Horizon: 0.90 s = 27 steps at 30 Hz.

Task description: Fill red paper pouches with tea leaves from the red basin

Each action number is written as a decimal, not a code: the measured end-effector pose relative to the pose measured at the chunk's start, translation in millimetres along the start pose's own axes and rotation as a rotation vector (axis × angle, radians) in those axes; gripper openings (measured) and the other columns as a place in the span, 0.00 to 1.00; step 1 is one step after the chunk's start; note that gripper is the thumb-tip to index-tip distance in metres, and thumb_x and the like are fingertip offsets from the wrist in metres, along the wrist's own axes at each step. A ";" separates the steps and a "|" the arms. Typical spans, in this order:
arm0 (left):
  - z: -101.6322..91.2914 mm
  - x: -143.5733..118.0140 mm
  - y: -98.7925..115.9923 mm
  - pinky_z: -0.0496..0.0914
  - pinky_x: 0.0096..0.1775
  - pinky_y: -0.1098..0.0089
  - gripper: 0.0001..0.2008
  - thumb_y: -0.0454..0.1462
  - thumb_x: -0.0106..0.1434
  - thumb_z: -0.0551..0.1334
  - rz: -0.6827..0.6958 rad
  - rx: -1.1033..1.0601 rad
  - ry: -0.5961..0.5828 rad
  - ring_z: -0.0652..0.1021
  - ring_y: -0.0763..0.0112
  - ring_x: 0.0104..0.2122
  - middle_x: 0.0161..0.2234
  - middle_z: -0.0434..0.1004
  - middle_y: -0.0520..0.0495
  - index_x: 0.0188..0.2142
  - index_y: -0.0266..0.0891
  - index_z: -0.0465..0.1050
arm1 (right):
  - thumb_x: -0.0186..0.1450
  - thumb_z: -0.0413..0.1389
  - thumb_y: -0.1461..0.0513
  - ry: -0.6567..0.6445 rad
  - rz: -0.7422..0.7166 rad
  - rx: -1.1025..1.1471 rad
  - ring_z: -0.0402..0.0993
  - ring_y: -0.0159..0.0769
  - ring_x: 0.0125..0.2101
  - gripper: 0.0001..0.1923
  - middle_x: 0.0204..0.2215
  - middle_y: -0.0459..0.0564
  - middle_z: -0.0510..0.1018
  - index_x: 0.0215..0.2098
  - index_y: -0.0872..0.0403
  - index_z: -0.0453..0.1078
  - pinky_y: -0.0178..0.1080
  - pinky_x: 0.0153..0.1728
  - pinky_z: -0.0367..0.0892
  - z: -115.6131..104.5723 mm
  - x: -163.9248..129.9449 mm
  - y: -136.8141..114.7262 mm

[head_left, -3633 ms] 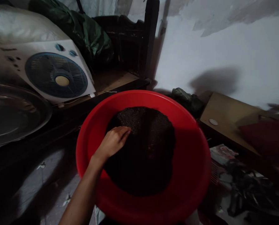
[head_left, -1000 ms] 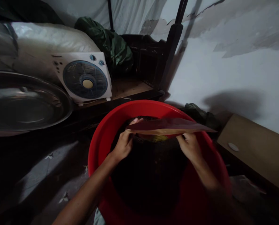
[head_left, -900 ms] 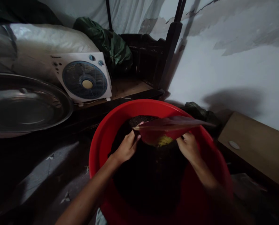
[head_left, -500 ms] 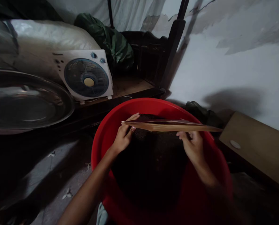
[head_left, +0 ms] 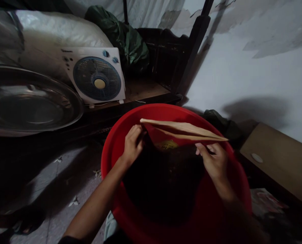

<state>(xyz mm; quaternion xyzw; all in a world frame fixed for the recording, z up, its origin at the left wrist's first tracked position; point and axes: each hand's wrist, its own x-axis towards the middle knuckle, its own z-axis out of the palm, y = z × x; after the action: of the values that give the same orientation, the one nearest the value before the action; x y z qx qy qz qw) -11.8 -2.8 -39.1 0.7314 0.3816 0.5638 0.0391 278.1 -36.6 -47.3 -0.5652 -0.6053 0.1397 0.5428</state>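
From where I stand, the work is centred on a red paper-like bag (head_left: 189,128) with a tan lining and a yellow print (head_left: 168,145) on its near side. It is up in the air over the far half of a big red tub (head_left: 105,162), its right tip reaching about to the tub's far right rim. The left hand (head_left: 133,143) has its fingers curled closed on the bag's left edge, just below the corner. The right hand (head_left: 215,161) looks clamped on the right side, thumb and fingertips nipped together under the rim. The two hands are well apart, with the bag stretched between them.

As to how far along things are, I'd say this much is done: the bag is picked up and its mouth is parted, though only into a long, narrow slit. A dark, loose heap (head_left: 163,189) already lies in the tub, covering most of the bottom, with bare red wall near the right edge. I see nothing passing in or out of the bag, and its inside is too shaded to say whether it holds anything. So how much is left, I can't judge. The heap's near part is lost in shadow as well.
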 end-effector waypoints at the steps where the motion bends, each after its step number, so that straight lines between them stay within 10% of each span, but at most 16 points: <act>1: 1.2 -1.1 0.9 0.71 0.38 0.67 0.07 0.32 0.67 0.53 0.062 0.006 -0.067 0.74 0.69 0.35 0.35 0.74 0.47 0.35 0.40 0.68 | 0.62 0.61 0.50 -0.029 -0.013 -0.012 0.70 0.33 0.21 0.18 0.18 0.44 0.73 0.21 0.51 0.67 0.37 0.26 0.66 1.5 -0.5 -2.6; 5: 7.8 -6.9 9.0 0.72 0.34 0.67 0.08 0.30 0.66 0.53 0.247 0.039 -0.261 0.74 0.68 0.33 0.33 0.73 0.46 0.34 0.39 0.68 | 0.64 0.59 0.52 -0.112 -0.047 0.027 0.72 0.34 0.20 0.16 0.19 0.45 0.76 0.23 0.51 0.70 0.37 0.26 0.69 8.5 -1.1 -12.0; 11: -1.5 -5.3 12.9 0.75 0.45 0.59 0.21 0.47 0.73 0.48 0.184 -0.224 -0.105 0.76 0.60 0.48 0.51 0.73 0.36 0.35 0.37 0.73 | 0.63 0.59 0.43 -0.091 0.008 0.085 0.80 0.42 0.31 0.20 0.28 0.50 0.82 0.31 0.51 0.73 0.42 0.34 0.75 6.4 3.2 5.3; 18: -0.6 -7.9 8.6 0.76 0.45 0.56 0.31 0.58 0.70 0.43 0.164 -0.391 -0.073 0.77 0.58 0.51 0.61 0.66 0.37 0.64 0.48 0.61 | 0.67 0.48 0.38 -0.152 0.076 0.130 0.76 0.38 0.27 0.29 0.24 0.48 0.79 0.30 0.52 0.73 0.42 0.38 0.74 15.2 1.8 10.5; 24: -2.3 -9.8 17.9 0.75 0.45 0.60 0.25 0.48 0.75 0.42 0.170 -0.245 0.033 0.79 0.62 0.46 0.48 0.78 0.40 0.53 0.40 0.74 | 0.68 0.42 0.36 -0.209 0.097 0.162 0.74 0.37 0.23 0.35 0.20 0.49 0.76 0.22 0.52 0.69 0.44 0.38 0.74 14.2 2.7 11.8; 27: -1.5 -11.7 17.0 0.71 0.36 0.69 0.17 0.41 0.74 0.48 0.130 -0.137 0.200 0.77 0.70 0.35 0.36 0.78 0.47 0.45 0.40 0.74 | 0.68 0.49 0.39 -0.189 0.047 0.066 0.78 0.39 0.32 0.28 0.34 0.54 0.81 0.37 0.53 0.74 0.45 0.40 0.74 15.1 1.2 13.1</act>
<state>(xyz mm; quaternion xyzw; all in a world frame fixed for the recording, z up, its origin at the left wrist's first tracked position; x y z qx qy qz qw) -5.1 -22.3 -39.5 0.6903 0.2961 0.6600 0.0141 273.1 -24.6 -62.6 -0.5454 -0.6353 0.2248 0.4983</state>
